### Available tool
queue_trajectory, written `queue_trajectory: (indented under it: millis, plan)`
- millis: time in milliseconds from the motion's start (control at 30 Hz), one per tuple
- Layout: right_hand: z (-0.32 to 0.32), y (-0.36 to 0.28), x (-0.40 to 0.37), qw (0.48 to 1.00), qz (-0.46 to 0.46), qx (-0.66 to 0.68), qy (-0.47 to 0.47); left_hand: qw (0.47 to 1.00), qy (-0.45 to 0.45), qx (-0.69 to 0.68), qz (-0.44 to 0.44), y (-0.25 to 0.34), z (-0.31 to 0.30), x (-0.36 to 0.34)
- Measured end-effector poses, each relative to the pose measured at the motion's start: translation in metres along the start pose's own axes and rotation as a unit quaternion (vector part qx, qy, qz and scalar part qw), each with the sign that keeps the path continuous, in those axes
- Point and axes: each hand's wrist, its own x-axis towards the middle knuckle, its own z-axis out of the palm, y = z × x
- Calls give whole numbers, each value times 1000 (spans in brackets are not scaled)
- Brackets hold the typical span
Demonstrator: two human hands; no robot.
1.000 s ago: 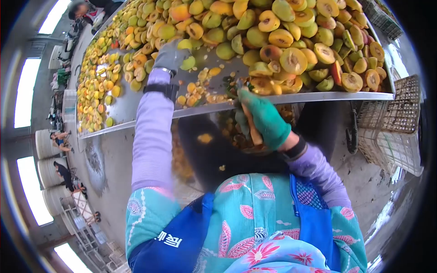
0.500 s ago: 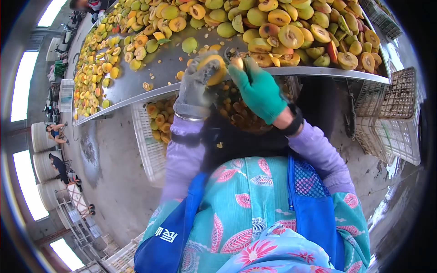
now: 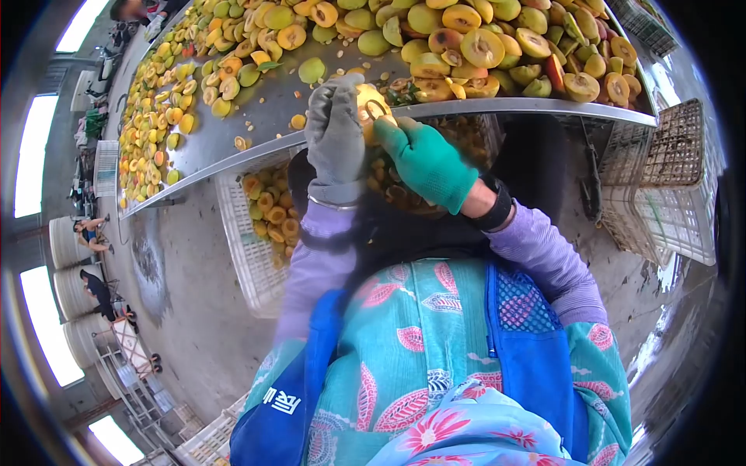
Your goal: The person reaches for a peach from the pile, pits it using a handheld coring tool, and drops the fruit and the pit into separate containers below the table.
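My left hand (image 3: pixel 336 132), in a grey glove, is closed around a yellow-fleshed peach half (image 3: pixel 365 99) with its cut face turned to the right. My right hand (image 3: pixel 432 161), in a green glove, is closed around a small tool whose metal loop (image 3: pixel 378 107) lies against that cut face. Its handle is hidden in the fingers. Both hands are just in front of the metal table's raised rim (image 3: pixel 544 102). Beyond them, many halved peaches (image 3: pixel 482 48) are heaped, some cut side up, with loose pits scattered on the metal.
Below the table edge, a white plastic crate (image 3: pixel 247 252) holds peach halves (image 3: pixel 272 213). Stacked pale crates (image 3: pixel 676 194) stand on the right. At the far left are seated people (image 3: pixel 97 293) and large white tubs (image 3: pixel 68 291). Another person (image 3: pixel 132 9) is at the table's far end.
The peach half has turned and come to rest in my left hand, its cut face now showing. My right hand has moved slightly left and down, bringing the loop onto the flesh.
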Motion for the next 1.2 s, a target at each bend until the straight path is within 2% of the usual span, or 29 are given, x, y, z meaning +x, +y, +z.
queue_trajectory:
  millis: [33,100,200,233,300,333,400,433,467,500,533,567,667,700,800,833,933,967,1033,1067,1100,1133,1200]
  plan:
    - [-1,-1,1,999,18,35,-21,1000,11,14,22,0,3,-1]
    - [-5,-5,1,991,54,104,-61,987,11,137,81,1,2,-5]
    - [12,6,3,997,-49,67,-3,954,9,255,158,3,6,-7]
    - [10,7,-1,995,18,89,-38,942,9,281,184,4,8,-7]
    - [-1,-18,-10,975,146,128,-107,966,11,213,147,1,7,-8]
    - [4,-6,-6,978,96,160,-95,975,11,181,125,-2,4,-11]
    - [15,15,1,972,4,225,-73,893,-106,380,216,-3,-17,-3]
    - [4,11,-4,960,101,226,-129,829,-163,469,259,-3,-23,1]
    - [8,9,-7,945,126,273,-128,904,-128,381,143,1,-19,0]
    - [15,5,-9,928,150,319,-123,955,-92,282,24,4,-11,0]
    - [21,2,-10,908,174,363,-119,979,-54,174,-97,10,-2,0]
    - [24,-3,-12,910,184,359,-98,971,-60,223,-64,17,4,0]
    - [14,6,-7,773,187,548,-260,957,-152,242,-52,22,3,15]
    - [10,1,-13,776,170,552,-254,954,-217,102,-182,25,1,19]
    - [15,10,-19,599,163,710,-332,922,-312,43,-224,35,2,23]
    - [15,13,-19,608,136,703,-342,918,-335,43,-206,32,2,26]
    - [8,3,-20,729,146,605,-285,941,-325,-7,-90,19,2,23]
    - [8,4,-18,699,143,625,-316,952,-249,-110,-141,15,3,13]
    - [9,8,-13,632,142,662,-377,961,-182,-129,-163,17,0,0]
    - [9,2,-15,693,153,614,-346,965,-146,-137,-170,20,-1,-3]
    - [8,-9,-22,747,165,562,-314,968,-167,-135,-132,22,-3,-4]
    - [9,-15,-28,796,174,506,-281,975,-173,-58,-124,27,-4,-4]
    - [13,-18,-33,854,172,429,-240,971,-190,99,-106,38,-3,1]
